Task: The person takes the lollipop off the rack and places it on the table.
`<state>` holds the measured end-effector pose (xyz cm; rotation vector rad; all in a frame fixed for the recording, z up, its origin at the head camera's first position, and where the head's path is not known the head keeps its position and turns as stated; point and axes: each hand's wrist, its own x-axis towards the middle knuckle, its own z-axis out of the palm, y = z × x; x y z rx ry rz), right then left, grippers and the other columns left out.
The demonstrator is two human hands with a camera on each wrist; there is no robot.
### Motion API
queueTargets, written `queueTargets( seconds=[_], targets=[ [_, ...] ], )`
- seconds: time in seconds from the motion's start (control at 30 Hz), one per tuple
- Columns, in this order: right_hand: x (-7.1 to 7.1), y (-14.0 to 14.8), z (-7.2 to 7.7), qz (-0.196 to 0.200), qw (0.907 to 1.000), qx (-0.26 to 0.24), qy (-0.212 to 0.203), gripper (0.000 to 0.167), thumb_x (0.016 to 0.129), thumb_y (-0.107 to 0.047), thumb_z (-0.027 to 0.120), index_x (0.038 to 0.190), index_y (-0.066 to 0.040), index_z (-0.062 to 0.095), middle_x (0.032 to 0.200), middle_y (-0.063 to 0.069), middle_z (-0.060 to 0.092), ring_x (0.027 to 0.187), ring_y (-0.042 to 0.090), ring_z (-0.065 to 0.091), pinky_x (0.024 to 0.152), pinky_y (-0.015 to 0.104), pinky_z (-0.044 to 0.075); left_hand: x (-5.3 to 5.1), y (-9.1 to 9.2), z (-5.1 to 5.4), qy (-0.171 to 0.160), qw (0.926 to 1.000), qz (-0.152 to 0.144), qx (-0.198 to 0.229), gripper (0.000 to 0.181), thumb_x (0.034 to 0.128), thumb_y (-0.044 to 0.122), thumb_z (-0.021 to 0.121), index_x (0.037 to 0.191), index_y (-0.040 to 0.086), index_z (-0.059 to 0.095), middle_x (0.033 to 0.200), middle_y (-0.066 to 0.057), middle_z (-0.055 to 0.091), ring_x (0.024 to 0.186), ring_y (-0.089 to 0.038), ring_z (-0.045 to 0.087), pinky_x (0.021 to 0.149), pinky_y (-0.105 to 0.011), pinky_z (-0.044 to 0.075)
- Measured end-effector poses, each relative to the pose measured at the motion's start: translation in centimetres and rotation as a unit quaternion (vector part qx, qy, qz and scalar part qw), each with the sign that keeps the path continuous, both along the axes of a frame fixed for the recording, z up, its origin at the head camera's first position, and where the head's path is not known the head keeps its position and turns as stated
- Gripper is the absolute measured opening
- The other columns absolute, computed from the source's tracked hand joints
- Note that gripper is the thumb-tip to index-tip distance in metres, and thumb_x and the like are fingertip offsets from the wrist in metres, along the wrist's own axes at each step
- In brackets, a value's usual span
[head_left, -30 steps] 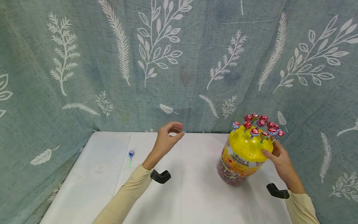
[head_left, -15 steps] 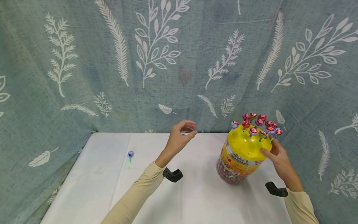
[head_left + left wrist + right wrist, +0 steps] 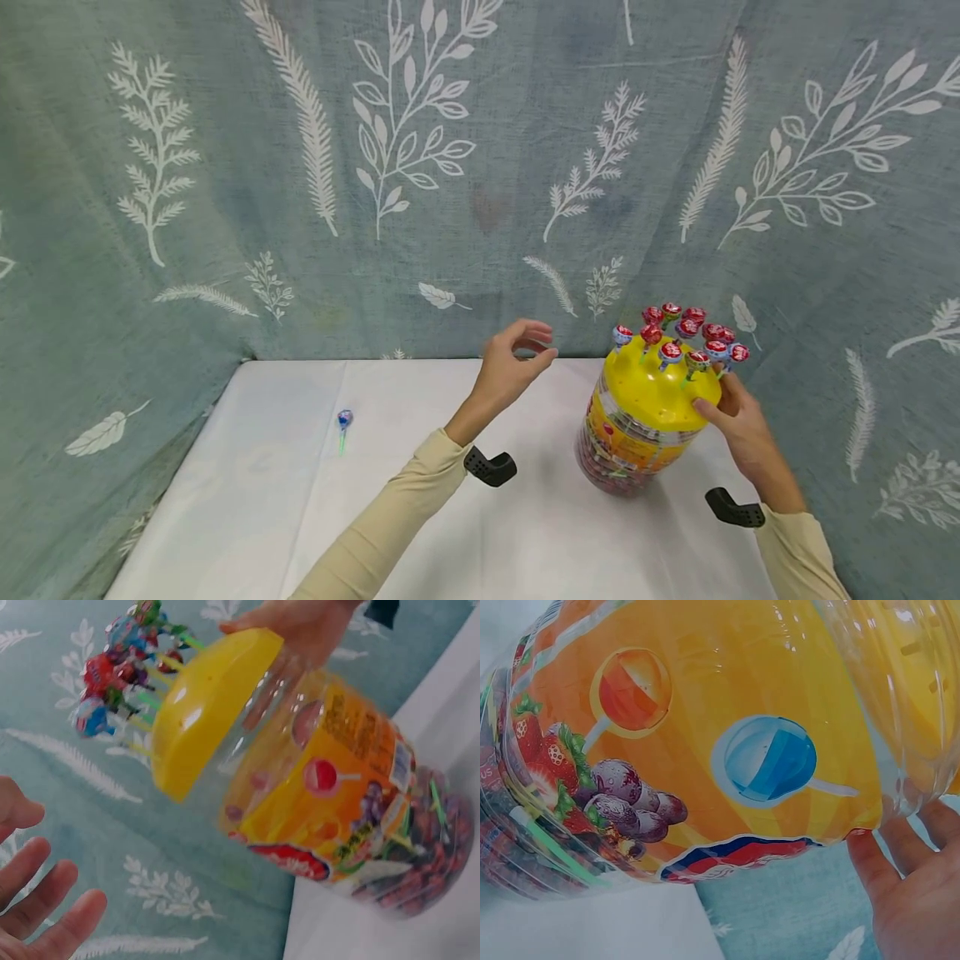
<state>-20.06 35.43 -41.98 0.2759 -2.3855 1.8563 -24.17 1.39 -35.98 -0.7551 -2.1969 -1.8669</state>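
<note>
On the right of the table stands a clear candy jar (image 3: 637,437) with a yellow lid (image 3: 648,396) and a printed orange label (image 3: 349,780). Several wrapped lollipops (image 3: 671,353) stick up from holes in that lid. My right hand (image 3: 742,425) grips the jar near its top, thumb on the lid's near side; in the right wrist view its fingers (image 3: 870,862) lie against the clear neck. Left of the jar, my left hand (image 3: 510,367) hovers above the table, fingers loosely bent and holding nothing. More wrapped candies (image 3: 409,881) show through the jar's lower part.
One lollipop in a blue wrapper (image 3: 344,419) with a green stick lies on the left part of the white table (image 3: 247,483). A grey-green leaf-print curtain (image 3: 480,167) hangs behind the table and at both sides.
My left hand has moved right, toward the jar, with its fingers still loosely bent. My right hand keeps its grip on the jar, and the head view has shifted slightly.
</note>
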Motion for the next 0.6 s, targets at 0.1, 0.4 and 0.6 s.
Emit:
queueTargets(
  seconds=[0.1, 0.4, 0.6],
  targets=[
    [-0.2, -0.2, 0.2, 0.007, 1.0, -0.003, 0.004, 0.063, 0.096, -0.012, 0.053, 0.149, -0.005, 0.018, 0.131, -0.009, 0.043, 0.112, 0.002, 0.048, 0.086, 0.01, 0.041, 0.2, 0.6, 0.2, -0.003, 1.0, -0.002, 0.005, 0.027, 0.0883, 0.003, 0.064, 0.115, -0.001, 0.06, 0.107, -0.017, 0.063, 0.095, -0.029, 0.062, 0.078, -0.033, 0.052],
    [0.1, 0.0, 0.0, 0.001, 0.9999, -0.013, 0.012, 0.053, 0.096, -0.009, 0.053, 0.143, -0.008, 0.028, 0.125, -0.012, 0.047, 0.108, 0.002, 0.051, 0.085, 0.01, 0.042, 0.1, 3.5, 0.5, 0.01, 0.9994, -0.02, 0.025, 0.029, 0.0881, 0.002, 0.064, 0.116, -0.001, 0.058, 0.107, -0.02, 0.063, 0.095, -0.031, 0.061, 0.079, -0.027, 0.052],
    [0.1, -0.2, -0.2, -0.006, 1.0, -0.008, 0.001, 0.057, 0.096, -0.011, 0.053, 0.145, -0.007, 0.025, 0.127, -0.011, 0.045, 0.11, 0.002, 0.049, 0.085, 0.009, 0.041, -0.2, 5.2, 0.4, 0.029, 0.999, -0.021, 0.026, 0.031, 0.0873, 0.002, 0.064, 0.117, 0.0, 0.057, 0.105, -0.019, 0.063, 0.092, -0.029, 0.062, 0.082, -0.032, 0.052]
  ],
)
